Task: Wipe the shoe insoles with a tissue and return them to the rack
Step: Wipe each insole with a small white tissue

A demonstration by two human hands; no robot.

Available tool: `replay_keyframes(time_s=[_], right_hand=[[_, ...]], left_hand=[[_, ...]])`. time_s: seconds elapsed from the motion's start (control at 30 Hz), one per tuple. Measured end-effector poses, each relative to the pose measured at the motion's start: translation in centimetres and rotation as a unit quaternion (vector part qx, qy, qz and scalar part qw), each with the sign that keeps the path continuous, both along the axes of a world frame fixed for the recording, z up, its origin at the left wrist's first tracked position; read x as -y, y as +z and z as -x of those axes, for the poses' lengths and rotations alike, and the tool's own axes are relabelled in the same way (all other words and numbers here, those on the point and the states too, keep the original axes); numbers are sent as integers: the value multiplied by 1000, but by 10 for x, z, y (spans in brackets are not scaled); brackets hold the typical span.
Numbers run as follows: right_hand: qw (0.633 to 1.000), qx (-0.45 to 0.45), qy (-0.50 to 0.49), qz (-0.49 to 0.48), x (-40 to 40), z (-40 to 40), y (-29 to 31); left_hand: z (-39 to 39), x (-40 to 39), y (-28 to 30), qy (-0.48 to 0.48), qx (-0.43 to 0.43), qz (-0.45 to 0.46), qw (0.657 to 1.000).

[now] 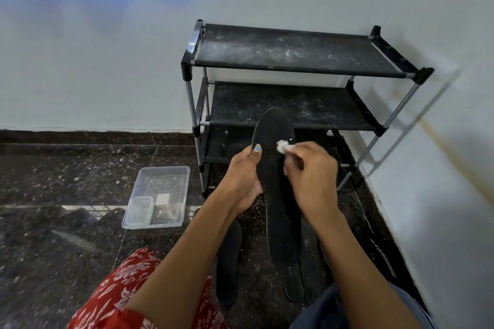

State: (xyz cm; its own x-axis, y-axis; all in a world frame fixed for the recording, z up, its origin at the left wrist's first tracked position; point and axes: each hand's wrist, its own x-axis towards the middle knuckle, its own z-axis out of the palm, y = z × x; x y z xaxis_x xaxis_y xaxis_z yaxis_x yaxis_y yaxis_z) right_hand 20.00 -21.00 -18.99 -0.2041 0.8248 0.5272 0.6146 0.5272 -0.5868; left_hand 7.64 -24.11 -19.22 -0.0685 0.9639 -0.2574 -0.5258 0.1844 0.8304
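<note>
My left hand (244, 176) grips a long black insole (275, 173) by its left edge, thumb on top, and holds it up in front of the rack. A small crumpled white tissue (282, 146) is pinched in my right hand (311, 176) and pressed on the insole's upper right part. Other black insoles lie on the floor below: one on the left (227, 270) and others on the right (302, 280), partly hidden by my arms and the held insole. The black three-shelf shoe rack (294, 51) stands against the wall, its shelves dusty and bare.
A clear plastic tray (160, 195) with a smaller clear box inside sits on the dark speckled floor to the left of the rack. White walls close in behind and on the right. Dark blue cloth hangs at the top left. My knees fill the bottom.
</note>
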Motion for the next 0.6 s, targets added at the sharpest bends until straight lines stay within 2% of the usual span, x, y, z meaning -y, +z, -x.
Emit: replay_keyframes(time_s=[0.07, 0.2, 0.4, 0.53, 0.6], right_hand=[[999, -14, -29, 0, 0, -1, 1], [995, 43, 93, -20, 14, 11, -1], [1000, 5, 4, -11, 3, 5, -5], [994, 56, 88, -29, 17, 22, -12], [997, 49, 59, -24, 9, 21, -12]], left_hand=[[-1, 1, 2, -5, -2, 3, 1000], [2, 1, 1, 15, 3, 1, 1000], [9, 14, -2, -6, -17, 17, 1000], [19, 24, -7, 8, -13, 17, 1000], [23, 26, -7, 13, -16, 19, 1000]])
